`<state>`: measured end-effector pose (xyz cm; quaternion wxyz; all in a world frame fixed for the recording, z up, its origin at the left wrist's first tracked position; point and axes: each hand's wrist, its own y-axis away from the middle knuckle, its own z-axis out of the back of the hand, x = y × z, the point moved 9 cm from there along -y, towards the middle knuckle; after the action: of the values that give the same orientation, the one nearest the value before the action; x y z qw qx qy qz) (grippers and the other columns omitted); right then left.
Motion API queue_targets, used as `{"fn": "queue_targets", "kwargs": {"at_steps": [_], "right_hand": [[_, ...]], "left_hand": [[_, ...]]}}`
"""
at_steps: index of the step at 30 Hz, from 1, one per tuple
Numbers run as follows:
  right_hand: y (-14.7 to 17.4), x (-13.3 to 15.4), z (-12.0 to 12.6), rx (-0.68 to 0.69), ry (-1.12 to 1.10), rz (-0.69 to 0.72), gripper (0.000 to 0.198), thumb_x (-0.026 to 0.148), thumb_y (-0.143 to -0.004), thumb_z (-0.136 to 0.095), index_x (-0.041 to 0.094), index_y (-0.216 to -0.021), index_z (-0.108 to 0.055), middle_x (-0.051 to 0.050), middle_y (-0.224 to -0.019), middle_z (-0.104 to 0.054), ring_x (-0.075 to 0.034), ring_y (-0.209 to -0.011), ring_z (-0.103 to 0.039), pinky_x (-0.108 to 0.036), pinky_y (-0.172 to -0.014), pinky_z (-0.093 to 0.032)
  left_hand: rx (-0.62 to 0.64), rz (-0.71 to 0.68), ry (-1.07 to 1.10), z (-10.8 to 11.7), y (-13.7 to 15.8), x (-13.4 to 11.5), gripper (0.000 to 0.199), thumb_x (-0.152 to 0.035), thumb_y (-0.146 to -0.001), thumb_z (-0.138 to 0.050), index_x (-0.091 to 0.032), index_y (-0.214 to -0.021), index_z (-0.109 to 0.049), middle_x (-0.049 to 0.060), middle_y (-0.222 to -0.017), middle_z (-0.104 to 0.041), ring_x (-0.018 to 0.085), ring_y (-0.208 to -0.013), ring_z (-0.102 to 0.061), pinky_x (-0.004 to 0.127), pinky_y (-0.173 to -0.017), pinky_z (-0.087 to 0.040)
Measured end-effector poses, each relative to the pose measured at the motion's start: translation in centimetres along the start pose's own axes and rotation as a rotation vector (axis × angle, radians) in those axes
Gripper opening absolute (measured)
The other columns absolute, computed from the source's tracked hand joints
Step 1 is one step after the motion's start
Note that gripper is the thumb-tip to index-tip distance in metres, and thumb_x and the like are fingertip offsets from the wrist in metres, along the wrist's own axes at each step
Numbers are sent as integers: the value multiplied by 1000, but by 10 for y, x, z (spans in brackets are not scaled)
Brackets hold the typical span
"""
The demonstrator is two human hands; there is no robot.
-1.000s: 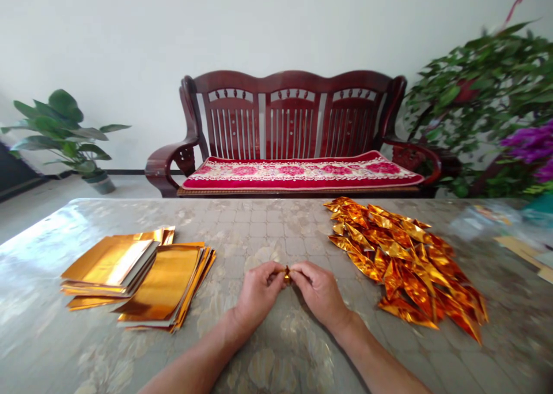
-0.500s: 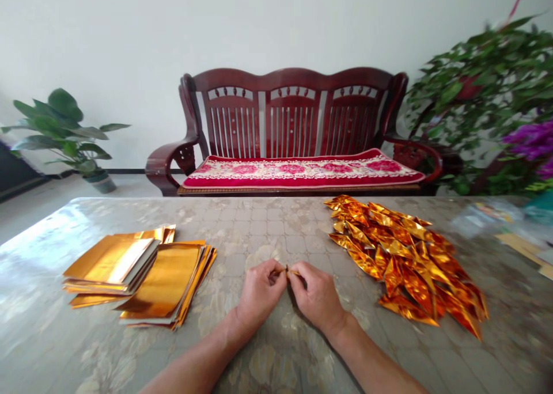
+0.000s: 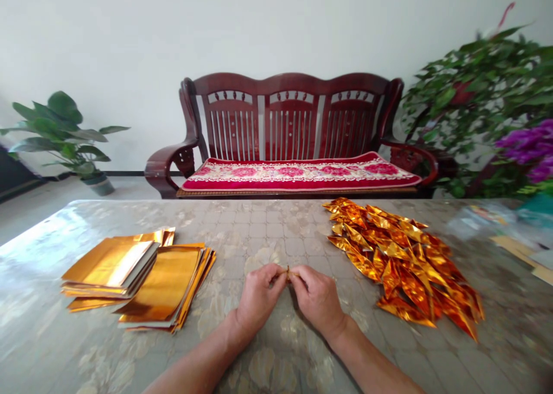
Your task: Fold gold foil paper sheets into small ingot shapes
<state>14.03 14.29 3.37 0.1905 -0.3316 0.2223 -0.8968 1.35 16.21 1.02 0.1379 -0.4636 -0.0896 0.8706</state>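
My left hand and my right hand meet above the middle of the table, thumbs and fingertips pinched. Between them they grip a small piece of gold foil paper, of which only a thin bit shows; the fingers hide the rest. To the left lie two overlapping stacks of flat gold foil paper sheets, some showing pale undersides. On the right spreads a heap of folded, pointed gold foil pieces, shiny orange-gold.
The table has a patterned clear cover. Plastic bags and tan card pieces lie at its right edge. Beyond stands a dark red wooden bench with a red floral cushion, between potted plants and leafy greenery.
Both hands stay pinched together in nearly the same place, with the foil bit between the fingertips showing slightly differently. The view has shifted a little.
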Motion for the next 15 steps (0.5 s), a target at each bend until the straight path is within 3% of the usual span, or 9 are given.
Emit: {"fn": "queue_targets", "kwargs": {"at_steps": [5, 9, 15], "right_hand": [[-5, -21, 10, -47, -120, -25, 14, 23, -93, -56, 23, -89, -70, -2, -85, -72, -16, -82, -67, -25, -76, -48], [-5, -32, 10, -45, -115, -28, 12, 21, -91, -59, 24, -93, -71, -1, -86, -72, -17, -83, -68, -26, -76, -52], [-4, -14, 17, -71, -8, 137, 28, 16, -90, -60, 22, -117, -64, -5, -105, -72, -20, -98, -67, -33, -88, -53]], "left_hand": [[-21, -6, 109, 4, -10, 10, 16, -23, -88, -59, -21, -84, -74, 2, -84, -74, 16, -80, -68, 26, -76, -50], [-63, -18, 79, 8, -14, 15, 13, -19, -85, -62, -21, -83, -75, 2, -83, -72, 17, -81, -66, 27, -76, -50], [-36, 3, 42, 5, -12, 19, 14, -17, -85, -62, -21, -89, -75, 2, -85, -73, 18, -82, -66, 29, -76, -50]]}}
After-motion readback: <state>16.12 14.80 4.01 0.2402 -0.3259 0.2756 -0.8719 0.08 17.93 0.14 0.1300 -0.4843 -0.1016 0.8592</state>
